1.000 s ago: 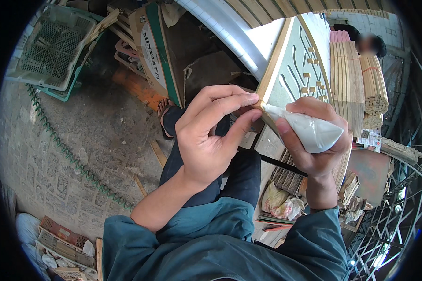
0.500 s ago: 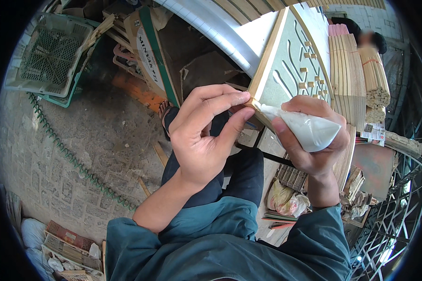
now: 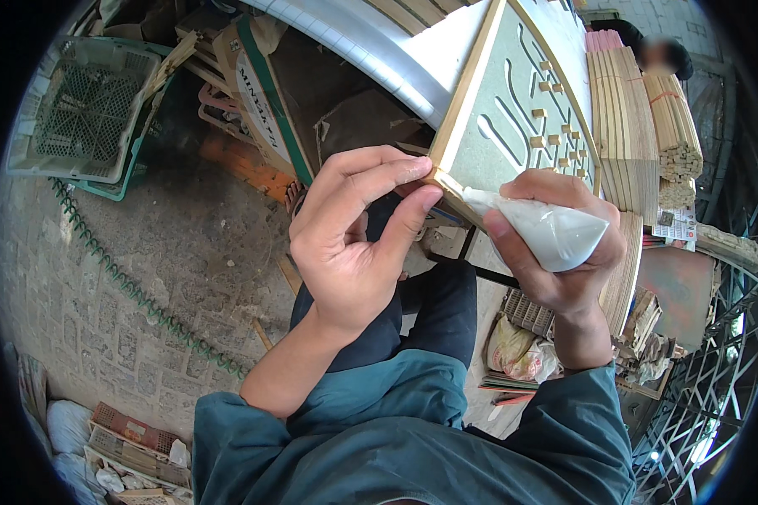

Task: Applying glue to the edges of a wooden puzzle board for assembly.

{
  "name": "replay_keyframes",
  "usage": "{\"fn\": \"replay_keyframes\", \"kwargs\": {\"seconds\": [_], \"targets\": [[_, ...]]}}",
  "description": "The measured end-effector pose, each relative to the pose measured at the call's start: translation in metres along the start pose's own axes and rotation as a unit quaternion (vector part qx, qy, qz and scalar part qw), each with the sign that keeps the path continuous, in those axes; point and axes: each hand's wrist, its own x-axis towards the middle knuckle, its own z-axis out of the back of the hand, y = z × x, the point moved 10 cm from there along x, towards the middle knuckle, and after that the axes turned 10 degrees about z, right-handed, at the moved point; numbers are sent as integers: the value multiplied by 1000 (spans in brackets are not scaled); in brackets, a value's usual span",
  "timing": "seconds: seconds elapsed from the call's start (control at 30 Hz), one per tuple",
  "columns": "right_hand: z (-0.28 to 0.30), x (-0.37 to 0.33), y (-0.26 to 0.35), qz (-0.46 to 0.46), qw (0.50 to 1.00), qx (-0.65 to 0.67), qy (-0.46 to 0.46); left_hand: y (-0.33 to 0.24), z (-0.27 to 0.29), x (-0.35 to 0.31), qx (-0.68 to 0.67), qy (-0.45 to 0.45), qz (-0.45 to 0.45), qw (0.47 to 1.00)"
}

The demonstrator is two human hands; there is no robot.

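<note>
My left hand [image 3: 345, 227] pinches the near end of a pale wooden strip [image 3: 467, 93] between thumb and fingers. This strip runs along the left edge of a grey-green board [image 3: 488, 156] with curved slots and several small wooden blocks [image 3: 540, 141]. In my right hand [image 3: 556, 244] is a cone-shaped bag [image 3: 560, 231] filled with something white, squeezed between thumb and fingers. Its narrow tip points left and meets the wood at the board's near edge, just right of my left fingertips. Whether the tip is letting anything out is too small to tell.
Bundled wooden strips [image 3: 619, 118] stand right of the board, with a person [image 3: 665, 63] beyond them. A plastic crate [image 3: 84, 109] and a coiled green hose [image 3: 114, 273] are at left. A cardboard box [image 3: 257, 101] leans behind my left hand. Below right lies a plastic bag [image 3: 514, 345].
My left hand has shifted slightly left in the picture, as has the board's near corner. The bag's tip now sits a little farther from my left fingertips. Both holds stay the same.
</note>
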Motion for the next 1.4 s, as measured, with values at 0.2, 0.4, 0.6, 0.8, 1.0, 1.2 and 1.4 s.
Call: {"fn": "replay_keyframes", "kwargs": {"seconds": [0.2,0.4,0.6,0.8,1.0,1.2,1.4], "targets": [[0,-1,-2,-10,1000,1,21,2,2,-1,24,-8,24,999],[2,-4,-3,-15,1000,1,21,2,2,-1,18,-10,15,1000],[4,-8,-4,-22,1000,2,16,1,1,-1,3,-8,12,1000],[6,-10,-4,-22,1000,1,8,-2,-1,-1,-7,-3,-15,1000],[7,-13,-6,-36,999,4,14,-1,-1,-1,10,3,14,1000],[8,-18,-8,-42,999,19,6,-2,-2,-2,0,1,5,1000],[10,-20,-7,-37,999,22,10,-3,-3,-3,-8,7,2,1000]]}}
